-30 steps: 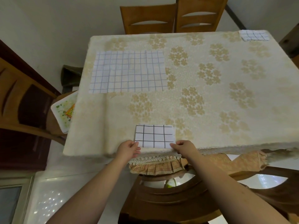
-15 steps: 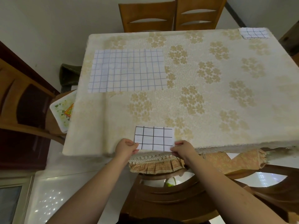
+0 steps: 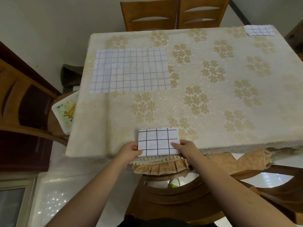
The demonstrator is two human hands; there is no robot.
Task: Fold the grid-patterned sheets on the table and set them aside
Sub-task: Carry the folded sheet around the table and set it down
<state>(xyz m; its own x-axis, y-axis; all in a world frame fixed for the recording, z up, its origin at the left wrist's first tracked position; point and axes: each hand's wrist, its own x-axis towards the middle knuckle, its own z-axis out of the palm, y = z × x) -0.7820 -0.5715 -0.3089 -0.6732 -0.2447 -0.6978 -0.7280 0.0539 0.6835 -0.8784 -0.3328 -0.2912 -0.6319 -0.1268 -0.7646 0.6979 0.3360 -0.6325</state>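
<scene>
Paper folded small, held at both ends

White folded sheet [image 3: 158, 141] lies at the 6 o'clock edge of the surface [image 3: 213, 99]. Left hand [image 3: 130, 150] pinches its left end, right hand [image 3: 186, 149] pinches its right end. An open sheet [image 3: 130, 70] lies flat at 10 o'clock; another folded piece [image 3: 258, 30] sits at 1 o'clock.

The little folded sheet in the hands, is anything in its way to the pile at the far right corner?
Nothing visible is. The folded sheet, gripped by the left hand and right hand, sits at the near edge. Between it and the folded pile lies only bare tablecloth. The big flat sheet lies off to the left.
</scene>
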